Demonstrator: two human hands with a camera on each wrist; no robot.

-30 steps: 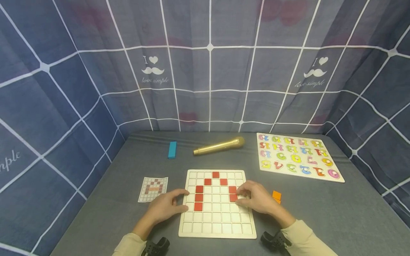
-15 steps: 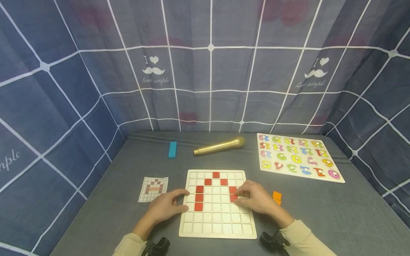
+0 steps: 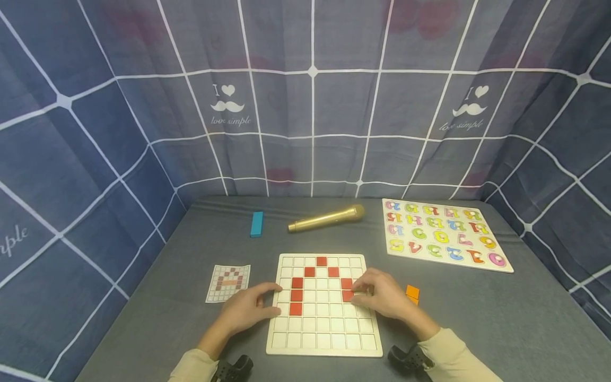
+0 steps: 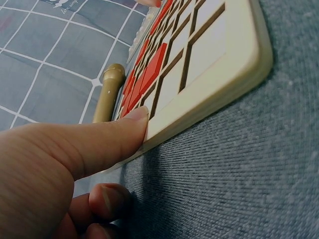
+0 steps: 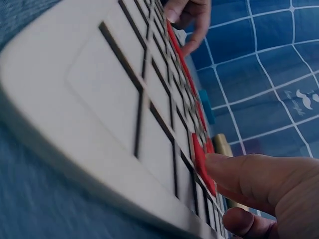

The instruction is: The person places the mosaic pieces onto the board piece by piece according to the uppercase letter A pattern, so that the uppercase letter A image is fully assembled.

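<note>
A cream grid board (image 3: 323, 339) lies in front of me, with several red square tiles seated in its cells. My left hand (image 3: 243, 307) is at the board's left edge, thumb and index finger spread apart. In the left wrist view, the left thumb (image 4: 112, 142) presses on the rim while the other fingers curl below it. At the right side is my right hand (image 3: 384, 294), its thumb and index finger at two stacked red tiles (image 3: 347, 295). The right wrist view shows the right thumb (image 5: 239, 172) touching a red tile (image 5: 202, 164) in the grid.
A small pattern card (image 3: 215, 289) lies left of the board, and orange tiles (image 3: 412, 292) lie right of my right hand. Behind are a blue block (image 3: 256, 224), a gold microphone (image 3: 326, 218) and a number puzzle board (image 3: 448, 253). Grid-patterned curtains (image 3: 286, 106) enclose the table.
</note>
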